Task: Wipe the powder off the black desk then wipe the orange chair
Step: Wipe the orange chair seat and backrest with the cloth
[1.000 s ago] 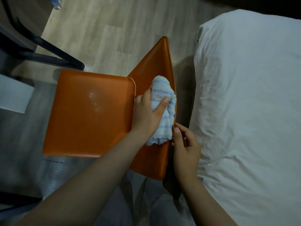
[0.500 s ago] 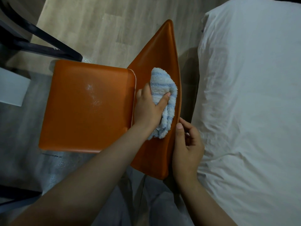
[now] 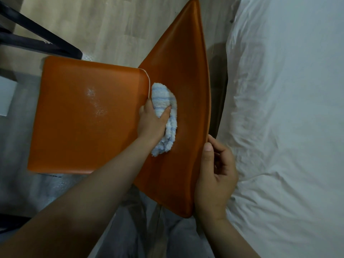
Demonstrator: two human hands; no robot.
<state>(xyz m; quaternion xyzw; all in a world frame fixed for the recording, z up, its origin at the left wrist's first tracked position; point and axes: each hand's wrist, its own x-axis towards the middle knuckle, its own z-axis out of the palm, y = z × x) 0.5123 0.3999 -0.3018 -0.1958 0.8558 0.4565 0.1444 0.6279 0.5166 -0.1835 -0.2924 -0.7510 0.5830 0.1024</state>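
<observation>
Right, you're looking straight down on the orange chair [image 3: 115, 146]. Your left hand [image 3: 152, 121] has the cloth [image 3: 162, 94] bunched into a wad, with fingers and thumb curled round it and the thumb lying across the front. That's a firm hold. The cloth's fluffy, white w/ pale blue stripes, and it's pressed against the backrest [image 3: 178, 62], low down, just beside the seam where the backrest meets the seat [image 3: 74, 136]. Its tail end spills out below your palm and touches the orange surface too.

Your right hand [image 3: 217, 175] is on the backrest's outer edge, near the corner closest to you. The thumb's on the front face and the fingers are curled round behind the rim, so the edge is pinched btwn them. Both forearms are bare and come in from the bottom of the view.

On the seat there's a pale smear of powder [image 3: 93, 101], approx mid-seat and well apart from the cloth.

The bed [image 3: 288, 127] fills the right side w/ a rumpled white sheet, just beside the back of the backrest. Light wood floor [image 3: 89, 28] shows beyond the chair. Black frame bars [image 3: 37, 40] cross the top left, and one end sits just beside the seat's far corner. Grey trousers [image 3: 167, 239] show under the chair at the bottom, and a white box [image 3: 5, 97] is cut off at the left edge
</observation>
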